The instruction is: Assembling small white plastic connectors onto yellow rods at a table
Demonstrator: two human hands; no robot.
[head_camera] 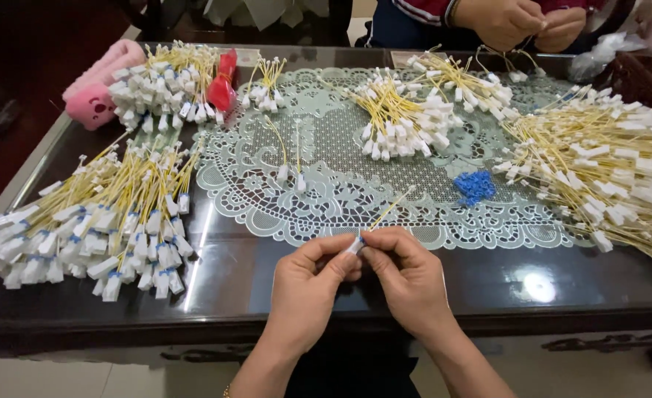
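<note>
Nearest the lens we find both hands meeting at the near edge of the dark glass-topped table (488,284): the left hand (307,284) and the right hand (407,276) are each closed in a pinch on the white connector end (355,244) of one yellow cable (391,207). We note that the connector sits between the two sets of fingertips, so neither hand is nearer than the other. The cable's long axis runs from the pinch toward one o'clock, its free end lying over the pale lace mat (326,199). At two o'clock, on the mat, lies a small heap of blue caps (475,186), nearer the right hand. A finished-looking bundle with blue-tipped ends (112,221) lies at nine to ten o'clock, and loose yellow cables (606,169) at two to three. At twelve o'clock, another person's hands (525,22) work across the table.
</note>
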